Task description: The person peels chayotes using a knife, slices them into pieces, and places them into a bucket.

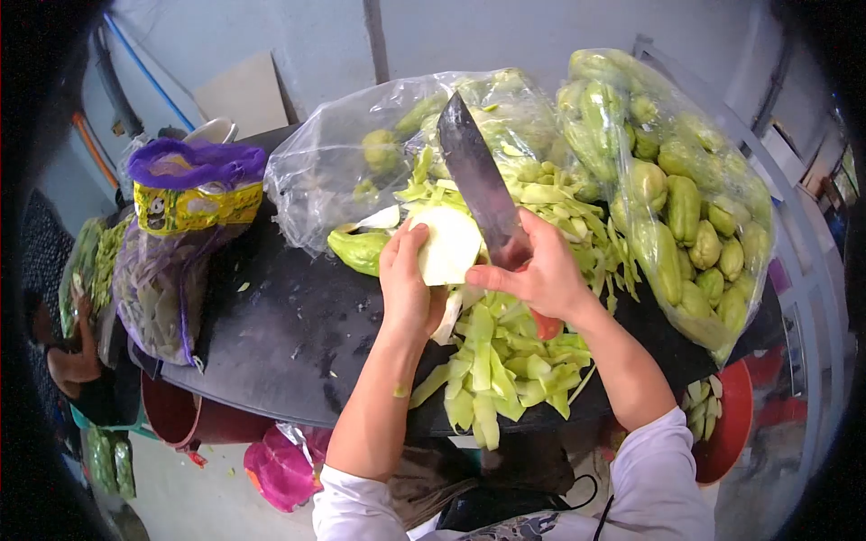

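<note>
Left hand (406, 281): my fingers curl round the peeled chayote (448, 242), up above the table (271, 347)!
Right hand (548, 270): wrapped on the knife (478, 171), blade beside the chayote.
Clear plastic bag (720, 343): bulging with whole chayotes (683, 212)!
Red bucket (732, 433): pale pieces (704, 410) inside.

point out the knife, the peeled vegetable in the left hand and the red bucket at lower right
Knife (484, 185), head view: middle of the blade
Peeled vegetable (447, 245), head view: its pale face
Red bucket (734, 417), head view: its wall, right side
</note>
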Available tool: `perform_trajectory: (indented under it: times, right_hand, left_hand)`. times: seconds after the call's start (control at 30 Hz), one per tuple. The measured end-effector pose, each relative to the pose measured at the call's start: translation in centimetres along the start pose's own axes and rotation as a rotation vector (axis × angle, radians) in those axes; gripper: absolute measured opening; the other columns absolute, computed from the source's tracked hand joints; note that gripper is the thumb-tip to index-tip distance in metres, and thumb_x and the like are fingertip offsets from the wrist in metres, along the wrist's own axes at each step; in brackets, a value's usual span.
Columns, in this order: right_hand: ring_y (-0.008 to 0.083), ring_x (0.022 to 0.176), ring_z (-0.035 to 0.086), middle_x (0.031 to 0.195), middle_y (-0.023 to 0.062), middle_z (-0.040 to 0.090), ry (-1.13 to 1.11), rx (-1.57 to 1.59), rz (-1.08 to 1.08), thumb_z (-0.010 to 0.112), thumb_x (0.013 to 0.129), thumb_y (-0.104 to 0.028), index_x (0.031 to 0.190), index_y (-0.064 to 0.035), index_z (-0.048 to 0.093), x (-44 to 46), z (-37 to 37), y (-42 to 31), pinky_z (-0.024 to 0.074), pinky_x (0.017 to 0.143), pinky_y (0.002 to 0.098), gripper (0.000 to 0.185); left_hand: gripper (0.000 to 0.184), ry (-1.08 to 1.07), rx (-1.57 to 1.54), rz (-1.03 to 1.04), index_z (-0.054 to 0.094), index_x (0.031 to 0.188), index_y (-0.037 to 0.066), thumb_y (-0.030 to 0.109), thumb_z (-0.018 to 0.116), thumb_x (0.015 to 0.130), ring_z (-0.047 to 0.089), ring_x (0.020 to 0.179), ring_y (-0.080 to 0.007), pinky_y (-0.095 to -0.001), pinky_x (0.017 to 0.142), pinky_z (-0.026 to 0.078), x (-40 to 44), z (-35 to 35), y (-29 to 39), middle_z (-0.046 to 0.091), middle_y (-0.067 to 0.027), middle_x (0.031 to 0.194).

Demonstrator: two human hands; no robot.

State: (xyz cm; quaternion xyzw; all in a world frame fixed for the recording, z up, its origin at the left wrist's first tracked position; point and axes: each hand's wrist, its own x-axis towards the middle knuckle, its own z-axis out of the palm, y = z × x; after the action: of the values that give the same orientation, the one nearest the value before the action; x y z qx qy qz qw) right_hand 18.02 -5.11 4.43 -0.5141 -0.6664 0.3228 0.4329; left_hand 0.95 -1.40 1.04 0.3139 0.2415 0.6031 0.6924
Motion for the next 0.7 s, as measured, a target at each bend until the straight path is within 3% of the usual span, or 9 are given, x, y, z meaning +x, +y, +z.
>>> perform_trajectory:
  times: [0.03, 0.1, 0.13, 0.27, 0.33, 0.4, 0.43, 0.53, 0.7]
  right_hand:
    - [0.0090, 0.063, 0.059, 0.073, 0.0027, 0.064, 0.016, -0.005, 0.002, 0.089, 0.068, -0.038, 0.098, -0.0006, 0.059, 0.0, 0.3, 0.4, 0.0496, 0.059, 0.0263, 0.057]
    - [0.0115, 0.071, 0.065, 0.084, 0.0063, 0.067, 0.089, 0.372, -0.062, 0.089, 0.070, -0.033, 0.106, 0.0012, 0.054, 0.0, 1.4, 1.3, 0.0543, 0.066, 0.0265, 0.060]
    - [0.0142, 0.078, 0.069, 0.091, 0.0096, 0.067, 0.091, 0.376, -0.088, 0.088, 0.072, -0.029, 0.110, 0.0025, 0.051, -0.1, 1.4, 1.2, 0.0568, 0.073, 0.0274, 0.062]
    - [0.0090, 0.062, 0.061, 0.081, 0.0044, 0.063, 0.185, 0.396, 0.007, 0.086, 0.071, -0.023, 0.107, -0.0001, 0.050, -1.8, 1.1, 1.2, 0.0515, 0.054, 0.0257, 0.056]
    - [0.0067, 0.046, 0.050, 0.072, 0.0000, 0.058, 0.223, 0.555, 0.015, 0.085, 0.071, -0.020, 0.103, -0.0040, 0.049, -3.1, 0.9, 0.9, 0.0414, 0.041, 0.0238, 0.050]
    - [0.0068, 0.046, 0.049, 0.072, -0.0004, 0.057, 0.246, 0.753, 0.032, 0.083, 0.073, -0.017, 0.102, -0.0050, 0.049, -4.5, 0.4, 1.0, 0.0399, 0.040, 0.0235, 0.047]
    - [0.0071, 0.045, 0.048, 0.072, -0.0005, 0.057, 0.246, 0.863, 0.052, 0.082, 0.074, -0.014, 0.104, -0.0066, 0.049, -5.3, 0.1, 1.2, 0.0387, 0.040, 0.0228, 0.044]
    - [0.0069, 0.044, 0.046, 0.074, -0.0001, 0.056, 0.247, 1.062, 0.209, 0.080, 0.075, -0.014, 0.106, -0.0075, 0.049, -8.8, -2.5, 0.9, 0.0388, 0.040, 0.0222, 0.045]
    - [0.0044, 0.047, 0.040, 0.079, -0.0021, 0.053, 0.553, 1.038, 0.173, 0.070, 0.073, -0.011, 0.106, -0.0093, 0.055, -20.3, -10.0, -0.4, 0.0378, 0.041, 0.0205, 0.036]
  left_hand:
    - [0.031, -0.016, 0.000, -0.007, 0.054, 0.120, -0.001, 0.019, 0.048, 0.096, 0.067, 0.091, -0.0212, -0.0367, 0.077, 0.056, 0.0, 0.1, -0.2, 0.065, -0.0125, 0.105]
    - [0.040, 0.084, 0.202, 0.062, 0.049, 0.127, 0.001, 0.025, 0.054, 0.095, 0.068, 0.078, -0.0197, -0.0287, 0.054, 0.056, 0.0, 0.0, -0.9, 0.065, -0.0129, 0.100]
    - [0.041, 0.114, 0.281, 0.102, 0.051, 0.126, 0.000, 0.028, 0.058, 0.096, 0.068, 0.072, -0.0175, -0.0247, 0.046, 0.052, -0.3, 0.2, -1.1, 0.066, -0.0109, 0.101]
    - [0.038, 0.091, 0.474, 0.205, 0.055, 0.122, 0.001, 0.029, 0.059, 0.097, 0.068, 0.076, -0.0123, -0.0238, 0.048, 0.051, -0.9, 0.9, -1.2, 0.068, -0.0073, 0.102]
    - [0.037, -0.075, 0.458, 0.176, 0.055, 0.121, 0.002, 0.031, 0.056, 0.098, 0.067, 0.076, -0.0117, -0.0251, 0.047, 0.050, -1.0, 0.9, -1.2, 0.068, -0.0069, 0.098]
    - [0.040, -0.203, 0.513, 0.043, 0.055, 0.121, 0.002, 0.035, 0.054, 0.099, 0.065, 0.071, -0.0129, -0.0268, 0.045, 0.050, -1.6, 0.8, -1.0, 0.067, -0.0062, 0.093]
    - [0.040, -0.109, 0.517, 0.047, 0.054, 0.122, 0.003, 0.037, 0.052, 0.100, 0.064, 0.063, -0.0138, -0.0276, 0.043, 0.048, -2.4, 1.8, -1.3, 0.065, -0.0057, 0.084]
    - [0.041, -0.456, 0.465, 0.030, 0.052, 0.126, 0.002, 0.035, 0.047, 0.102, 0.062, 0.059, -0.0145, -0.0264, 0.045, 0.048, -2.6, 1.6, -1.2, 0.064, -0.0079, 0.079]
    - [0.042, -0.434, 0.695, 0.092, 0.053, 0.131, 0.001, 0.025, 0.058, 0.097, 0.061, 0.061, -0.0127, -0.0254, 0.056, 0.049, -4.2, 0.6, 1.7, 0.065, -0.0074, 0.084]
